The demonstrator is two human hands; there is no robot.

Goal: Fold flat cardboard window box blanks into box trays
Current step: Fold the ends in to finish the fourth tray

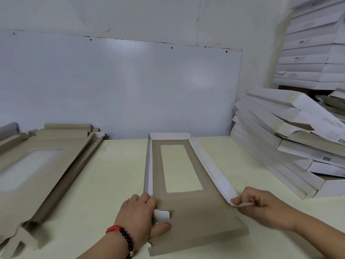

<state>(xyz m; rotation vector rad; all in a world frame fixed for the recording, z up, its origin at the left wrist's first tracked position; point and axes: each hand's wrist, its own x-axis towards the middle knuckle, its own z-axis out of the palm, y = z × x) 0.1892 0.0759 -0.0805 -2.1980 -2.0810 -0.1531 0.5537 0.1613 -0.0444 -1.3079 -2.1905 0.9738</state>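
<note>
— Lying flat in the middle of the pale surface [115, 184], brown side up, is the window box blank [197, 217], its long axis running away from the person.

— How far along is it?

— The far end wall [169, 135] stands up, white inside showing. The left side wall [149, 169] is raised too, and the right side wall [211, 165] is tilted outward, not upright. The near end flap still lies flat. The window [180, 168] in the panel shows the surface through it.

— And the left hand [139, 214]?

— It sits at the near end of the left wall, fingers curled round a small white corner tab [162, 215], thumb pressing on the brown panel. There's a ring on one finger and a red-and-black bead bracelet [123, 236] on the wrist.

— The right hand [261, 206]?

— Its fingertips pinch the near end of the right wall, where a small white tab sticks out.

— What else is about?

— A stack of flat blanks [37, 165] lies well to the left. To the right, folded white boxes [276, 139] are piled, some leaning, with more stacked above. A whiteboard [121, 86] stands against the wall behind.
</note>
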